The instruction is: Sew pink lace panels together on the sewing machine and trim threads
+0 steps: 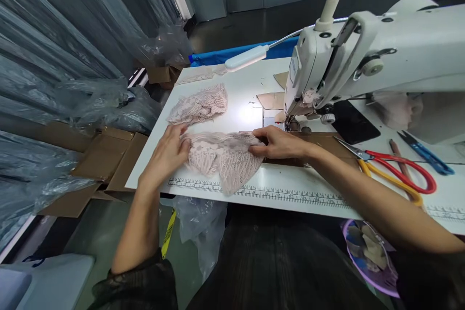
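Observation:
A pale pink lace piece (232,160) is stretched sideways near the table's front edge, its lower points hanging over the printed ruler. My left hand (167,152) is closed on its left end, thumb on top. At the right end, my right hand (281,143) pinches the lace between thumb and fingers, just in front of the sewing machine's presser foot (289,122). Behind my left hand lies a second, bunched pink lace piece (201,104), apart from the first.
The white sewing machine (363,58) fills the right side. Red-and-yellow scissors (395,167), blue snips (426,152) and a black phone (354,121) lie beneath it. A small lamp (247,58) lights the table. Cardboard boxes (109,155) stand left; a purple basket (374,281) sits below right.

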A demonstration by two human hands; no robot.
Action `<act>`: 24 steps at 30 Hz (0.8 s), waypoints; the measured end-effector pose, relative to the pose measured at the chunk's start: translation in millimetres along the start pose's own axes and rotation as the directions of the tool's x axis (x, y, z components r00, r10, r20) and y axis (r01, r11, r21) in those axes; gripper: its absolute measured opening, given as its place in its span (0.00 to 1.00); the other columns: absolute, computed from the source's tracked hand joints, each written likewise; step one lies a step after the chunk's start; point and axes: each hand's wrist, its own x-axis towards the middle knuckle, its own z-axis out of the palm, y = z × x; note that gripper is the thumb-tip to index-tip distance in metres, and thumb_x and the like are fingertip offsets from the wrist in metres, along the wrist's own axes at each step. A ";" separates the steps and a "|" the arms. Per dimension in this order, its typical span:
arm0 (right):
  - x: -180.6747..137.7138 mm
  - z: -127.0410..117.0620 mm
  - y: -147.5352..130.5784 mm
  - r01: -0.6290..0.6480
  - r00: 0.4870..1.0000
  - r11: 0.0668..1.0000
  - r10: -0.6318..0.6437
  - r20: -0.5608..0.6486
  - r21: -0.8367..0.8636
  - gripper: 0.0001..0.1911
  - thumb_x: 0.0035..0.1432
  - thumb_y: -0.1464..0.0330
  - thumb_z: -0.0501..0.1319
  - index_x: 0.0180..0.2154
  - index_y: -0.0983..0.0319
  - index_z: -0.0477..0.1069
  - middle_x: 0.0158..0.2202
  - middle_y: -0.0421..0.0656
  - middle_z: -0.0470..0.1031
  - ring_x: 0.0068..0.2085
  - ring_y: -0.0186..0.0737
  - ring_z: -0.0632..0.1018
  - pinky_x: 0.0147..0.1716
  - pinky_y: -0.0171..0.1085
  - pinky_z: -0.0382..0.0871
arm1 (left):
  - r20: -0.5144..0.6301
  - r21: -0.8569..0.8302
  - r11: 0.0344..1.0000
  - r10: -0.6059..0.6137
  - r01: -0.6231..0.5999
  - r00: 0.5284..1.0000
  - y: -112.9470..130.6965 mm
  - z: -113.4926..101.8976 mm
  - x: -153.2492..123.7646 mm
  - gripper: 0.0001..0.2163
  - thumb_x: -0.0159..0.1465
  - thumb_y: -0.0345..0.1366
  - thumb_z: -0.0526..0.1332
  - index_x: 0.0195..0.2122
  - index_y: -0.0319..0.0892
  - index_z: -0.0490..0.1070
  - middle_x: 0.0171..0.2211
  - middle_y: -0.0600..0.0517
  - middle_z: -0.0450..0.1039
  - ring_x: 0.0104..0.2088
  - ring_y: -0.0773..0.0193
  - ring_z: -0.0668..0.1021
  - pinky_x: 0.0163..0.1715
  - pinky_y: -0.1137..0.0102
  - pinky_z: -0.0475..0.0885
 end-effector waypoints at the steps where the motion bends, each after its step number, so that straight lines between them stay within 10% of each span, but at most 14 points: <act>1: -0.3 -1.0 -1.6 -0.034 0.999 0.999 0.034 -0.008 0.012 0.05 0.55 0.67 0.60 0.30 0.61 0.66 0.27 0.38 0.67 0.29 0.34 0.67 0.27 0.35 0.55 | 0.024 0.033 0.999 0.042 -0.043 0.999 4.0 2.2 6.0 0.20 0.67 0.39 0.52 0.58 0.38 0.63 0.55 0.40 0.67 0.58 0.49 0.71 0.58 0.54 0.68; 6: -4.8 -6.7 -3.3 -0.112 0.990 0.993 0.115 -0.081 0.043 0.05 0.50 0.67 0.61 0.31 0.60 0.66 0.27 0.37 0.66 0.28 0.34 0.65 0.26 0.36 0.55 | 0.197 -0.200 0.931 0.344 -0.306 0.918 47.1 18.6 39.2 0.18 0.71 0.42 0.50 0.58 0.42 0.66 0.58 0.45 0.68 0.57 0.55 0.71 0.57 0.60 0.68; 11: -18.3 -9.4 14.0 -0.031 0.991 0.987 0.051 -0.126 0.155 0.05 0.50 0.68 0.59 0.33 0.61 0.68 0.26 0.36 0.64 0.26 0.33 0.63 0.25 0.36 0.53 | 0.410 -0.437 0.854 0.470 -0.283 0.782 75.7 45.9 67.0 0.22 0.70 0.44 0.55 0.62 0.41 0.64 0.50 0.45 0.74 0.44 0.59 0.77 0.42 0.68 0.71; 15: -23.5 -6.6 26.7 0.012 0.986 0.968 0.030 -0.162 0.249 0.05 0.53 0.66 0.61 0.33 0.61 0.69 0.27 0.36 0.63 0.27 0.32 0.63 0.25 0.35 0.52 | 0.397 -0.617 0.777 0.443 -0.124 0.804 76.3 61.4 71.0 0.22 0.68 0.41 0.57 0.60 0.38 0.66 0.33 0.51 0.72 0.27 0.68 0.71 0.27 0.73 0.65; 24: -18.5 9.6 35.8 0.047 0.929 0.969 0.047 -0.368 0.241 0.18 0.63 0.53 0.57 0.35 0.62 0.72 0.29 0.40 0.71 0.30 0.36 0.69 0.29 0.36 0.60 | 0.335 -0.762 0.647 0.357 0.028 0.872 85.6 54.9 54.0 0.17 0.64 0.40 0.64 0.52 0.38 0.73 0.30 0.53 0.68 0.29 0.71 0.69 0.26 0.76 0.63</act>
